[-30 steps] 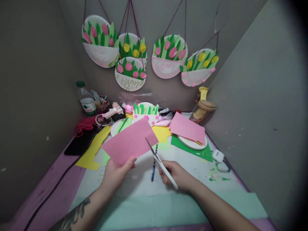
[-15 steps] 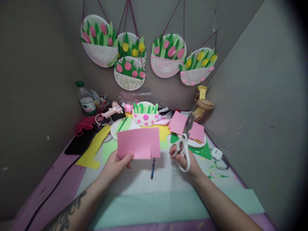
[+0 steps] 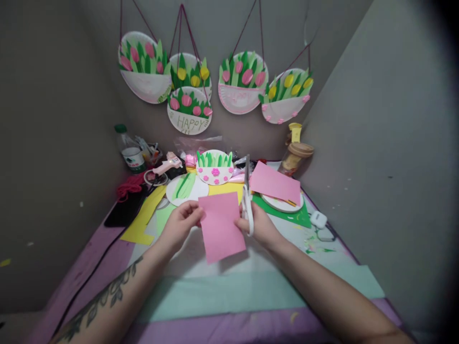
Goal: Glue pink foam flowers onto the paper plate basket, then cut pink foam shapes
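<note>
Between my two hands is a sheet of pink paper, held upright above the table. My left hand pinches its left edge between thumb and fingers. White-handled scissors are in my right hand, blades pointing up and away. The right thumb also presses on the paper's right edge. A small paper-plate basket with green paper leaves and pink flowers stands beyond the sheet. To its left, green strips lie on a white plate.
Another pink sheet rests on plates at the right, near a lidded cup. A glue gun, a bottle and red yarn are at the back left. Paper-plate flower baskets hang on the wall.
The pink sheet has turned from lying sideways to standing tall. My right hand has come left with the scissors to the paper's edge. The view has shifted slightly.
</note>
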`<state>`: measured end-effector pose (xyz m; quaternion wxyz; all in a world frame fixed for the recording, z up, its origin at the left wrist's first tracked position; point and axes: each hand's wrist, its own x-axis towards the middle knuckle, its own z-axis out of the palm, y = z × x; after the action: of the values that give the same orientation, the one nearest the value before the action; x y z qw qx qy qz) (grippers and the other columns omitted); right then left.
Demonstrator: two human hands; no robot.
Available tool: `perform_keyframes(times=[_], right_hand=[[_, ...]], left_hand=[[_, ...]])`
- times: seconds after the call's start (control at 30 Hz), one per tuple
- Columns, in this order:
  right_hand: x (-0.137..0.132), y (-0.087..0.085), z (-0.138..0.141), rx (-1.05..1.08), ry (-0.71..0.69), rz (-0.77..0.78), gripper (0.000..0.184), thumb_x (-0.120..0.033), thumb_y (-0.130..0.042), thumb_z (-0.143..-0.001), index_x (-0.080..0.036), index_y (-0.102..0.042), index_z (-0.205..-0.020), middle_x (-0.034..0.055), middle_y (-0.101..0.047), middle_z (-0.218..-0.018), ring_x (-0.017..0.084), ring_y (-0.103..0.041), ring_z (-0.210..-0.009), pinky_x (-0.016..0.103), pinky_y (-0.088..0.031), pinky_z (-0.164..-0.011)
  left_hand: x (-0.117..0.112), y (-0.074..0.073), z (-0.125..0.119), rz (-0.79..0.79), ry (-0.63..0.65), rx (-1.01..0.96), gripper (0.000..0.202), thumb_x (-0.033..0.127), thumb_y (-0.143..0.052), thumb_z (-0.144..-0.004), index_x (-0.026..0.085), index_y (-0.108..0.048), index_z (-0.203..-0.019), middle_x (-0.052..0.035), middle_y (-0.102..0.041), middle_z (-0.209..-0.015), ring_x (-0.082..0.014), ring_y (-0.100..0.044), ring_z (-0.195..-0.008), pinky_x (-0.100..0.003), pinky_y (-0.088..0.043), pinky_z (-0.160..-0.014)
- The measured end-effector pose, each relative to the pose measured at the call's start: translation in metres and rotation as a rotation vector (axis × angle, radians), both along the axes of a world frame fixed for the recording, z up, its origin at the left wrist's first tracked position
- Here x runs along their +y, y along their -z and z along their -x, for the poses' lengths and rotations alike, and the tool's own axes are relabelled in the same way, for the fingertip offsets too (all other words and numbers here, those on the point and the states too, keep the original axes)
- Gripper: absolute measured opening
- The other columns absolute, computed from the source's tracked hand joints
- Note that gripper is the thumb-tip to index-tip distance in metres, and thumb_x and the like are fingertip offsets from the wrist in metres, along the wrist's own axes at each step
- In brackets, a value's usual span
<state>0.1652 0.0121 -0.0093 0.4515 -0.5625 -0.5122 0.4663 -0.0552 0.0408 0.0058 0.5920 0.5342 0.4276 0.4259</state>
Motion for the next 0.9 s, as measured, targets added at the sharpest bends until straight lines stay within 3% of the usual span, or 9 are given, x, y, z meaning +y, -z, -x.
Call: perform_keyframes(times=[0.13, 0.23, 0.33, 0.43, 0.5, 0.57, 0.7, 0.8, 0.9], right_hand=[[0.029, -0.021, 0.001, 0.001, 0.108, -0.143, 0.031, -0.028, -0.065, -0.060, -0.019, -0.048, -0.084, -0.0040, -0.053, -0.070, 0.013, -0.051, -0.060, 0.025, -0.042, -0.055], [0.050, -0.029, 0.000, 0.064, 0.160, -0.222, 0.034, -0.029, -0.067, -0.059, -0.019, -0.048, -0.086, -0.0031, -0.055, -0.073, 0.013, -0.053, -0.062, 0.026, -0.043, -0.058], [0.062, -0.028, 0.000, 0.107, 0.207, -0.286, 0.038, -0.035, -0.070, -0.061, -0.020, -0.047, -0.088, -0.0040, -0.053, -0.073, 0.012, -0.051, -0.061, 0.024, -0.043, -0.057], [0.062, -0.016, 0.002, 0.131, 0.179, -0.345, 0.043, -0.052, -0.066, -0.070, -0.021, -0.046, -0.090, -0.0020, -0.053, -0.074, 0.013, -0.053, -0.062, 0.022, -0.040, -0.051], [0.056, -0.004, 0.004, 0.162, 0.068, -0.314, 0.052, -0.067, -0.057, -0.073, -0.020, -0.047, -0.093, 0.0006, -0.054, -0.076, 0.014, -0.055, -0.064, 0.022, -0.039, -0.048], [0.048, 0.008, 0.005, 0.173, -0.147, -0.219, 0.065, -0.079, -0.051, -0.068, -0.019, -0.048, -0.092, 0.0019, -0.055, -0.077, 0.014, -0.056, -0.062, 0.023, -0.040, -0.048], [0.033, 0.019, 0.011, 0.081, -0.562, -0.004, 0.072, -0.081, -0.058, -0.059, -0.016, -0.053, -0.091, 0.0043, -0.057, -0.080, 0.015, -0.059, -0.067, 0.026, -0.045, -0.055], [0.023, 0.014, 0.021, 0.075, -0.667, 0.138, 0.076, -0.081, -0.062, -0.054, -0.017, -0.053, -0.094, 0.0049, -0.056, -0.086, 0.015, -0.058, -0.068, 0.028, -0.047, -0.058], [0.018, 0.008, 0.028, 0.053, -0.666, 0.138, 0.077, -0.083, -0.060, -0.052, -0.017, -0.053, -0.093, 0.0047, -0.056, -0.087, 0.015, -0.057, -0.068, 0.029, -0.047, -0.059]], left_hand=[[0.014, -0.012, -0.007, 0.004, 0.154, 0.019, 0.040, 0.048, -0.061, -0.075, 0.017, -0.063, -0.098, -0.0056, -0.065, -0.092, -0.0165, -0.061, -0.082, -0.026, -0.049, -0.070], [0.024, -0.016, -0.013, 0.011, 0.229, 0.143, 0.033, 0.044, -0.065, -0.071, 0.015, -0.066, -0.086, -0.0046, -0.066, -0.081, -0.0152, -0.060, -0.071, -0.025, -0.048, -0.063], [0.035, -0.019, -0.014, -0.026, 0.183, 0.220, 0.025, 0.039, -0.065, -0.069, 0.014, -0.064, -0.071, -0.0013, -0.061, -0.066, -0.0126, -0.056, -0.060, -0.024, -0.045, -0.057], [0.047, -0.026, -0.007, -0.083, 0.040, 0.151, 0.022, 0.036, -0.066, -0.069, 0.014, -0.063, -0.069, 0.0008, -0.059, -0.064, -0.0109, -0.054, -0.059, -0.022, -0.045, -0.057], [0.053, -0.033, 0.002, -0.115, -0.098, 0.064, 0.023, 0.036, -0.067, -0.068, 0.014, -0.064, -0.073, 0.0013, -0.059, -0.066, -0.0105, -0.054, -0.060, -0.022, -0.046, -0.058], [0.057, -0.041, 0.011, -0.159, -0.239, -0.033, 0.024, 0.037, -0.069, -0.068, 0.014, -0.065, -0.076, 0.0014, -0.060, -0.069, -0.0103, -0.054, -0.061, -0.022, -0.047, -0.058], [0.057, -0.051, 0.026, -0.267, -0.453, -0.154, 0.025, 0.037, -0.069, -0.069, 0.014, -0.065, -0.079, 0.0020, -0.058, -0.069, -0.0089, -0.050, -0.058, -0.020, -0.044, -0.053], [0.051, -0.056, 0.026, -0.313, -0.487, -0.162, 0.022, 0.036, -0.067, -0.073, 0.015, -0.063, -0.077, 0.0031, -0.056, -0.065, -0.0080, -0.047, -0.055, -0.019, -0.041, -0.051], [0.042, -0.060, 0.018, -0.339, -0.436, -0.080, 0.020, 0.034, -0.066, -0.074, 0.015, -0.061, -0.070, 0.0037, -0.053, -0.059, -0.0083, -0.045, -0.054, -0.019, -0.039, -0.051]])
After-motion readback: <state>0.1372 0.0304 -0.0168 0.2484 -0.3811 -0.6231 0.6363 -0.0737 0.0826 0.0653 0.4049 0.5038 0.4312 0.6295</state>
